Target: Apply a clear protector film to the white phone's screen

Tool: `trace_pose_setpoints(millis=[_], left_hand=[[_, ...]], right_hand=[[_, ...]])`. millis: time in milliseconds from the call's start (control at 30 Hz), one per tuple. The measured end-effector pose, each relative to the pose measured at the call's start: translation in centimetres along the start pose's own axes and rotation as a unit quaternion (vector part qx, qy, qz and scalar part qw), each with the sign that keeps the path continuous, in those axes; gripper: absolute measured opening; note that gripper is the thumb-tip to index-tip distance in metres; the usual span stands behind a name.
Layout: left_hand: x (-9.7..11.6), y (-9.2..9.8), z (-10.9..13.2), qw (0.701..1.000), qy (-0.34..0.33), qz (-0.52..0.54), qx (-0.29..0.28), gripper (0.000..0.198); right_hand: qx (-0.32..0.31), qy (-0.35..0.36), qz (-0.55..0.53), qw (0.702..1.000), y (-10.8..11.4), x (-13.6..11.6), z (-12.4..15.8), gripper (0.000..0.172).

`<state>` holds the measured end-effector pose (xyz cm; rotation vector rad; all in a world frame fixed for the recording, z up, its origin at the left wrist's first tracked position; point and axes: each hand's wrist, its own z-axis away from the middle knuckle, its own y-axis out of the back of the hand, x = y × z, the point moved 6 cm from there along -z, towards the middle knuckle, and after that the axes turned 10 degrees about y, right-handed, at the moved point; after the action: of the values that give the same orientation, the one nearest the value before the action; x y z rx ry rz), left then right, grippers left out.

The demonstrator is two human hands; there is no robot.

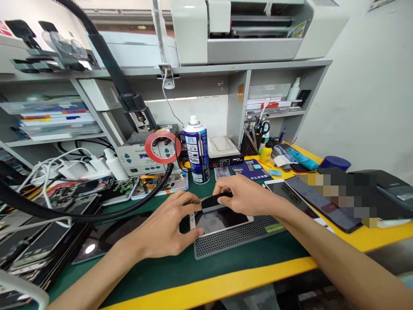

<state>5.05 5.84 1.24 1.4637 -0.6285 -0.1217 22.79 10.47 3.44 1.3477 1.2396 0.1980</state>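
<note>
A white-framed smartphone (222, 220) with a dark screen lies on a grey honeycomb-patterned mat (222, 243). My left hand (171, 224) grips the phone's left end, with the thumb on the near edge and the fingers at the far edge. My right hand (241, 194) is closed on a flat black scraper (215, 201) with a paler lower edge. That edge rests along the far side of the phone's screen, close to my left fingertips. The right fingers hide part of the scraper and of the phone's far right side.
Behind the hands stand a blue spray can (197, 150) and a red tape roll (163, 147). More phones lie to the right, near a black tablet-like slab (322, 206). A black hose (135, 212) curves across the left, over stacked phone parts (48, 241). Shelves (200, 69) close off the back.
</note>
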Motion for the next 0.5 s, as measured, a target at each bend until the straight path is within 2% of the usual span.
trace_pose_setpoints(millis=[500], left_hand=[[-0.67, -0.65, 0.6, 1.0, 0.007, 0.006, 0.005, 0.053]], right_hand=[[-0.001, -0.022, -0.029, 0.999, -0.34, 0.14, -0.29, 0.013]])
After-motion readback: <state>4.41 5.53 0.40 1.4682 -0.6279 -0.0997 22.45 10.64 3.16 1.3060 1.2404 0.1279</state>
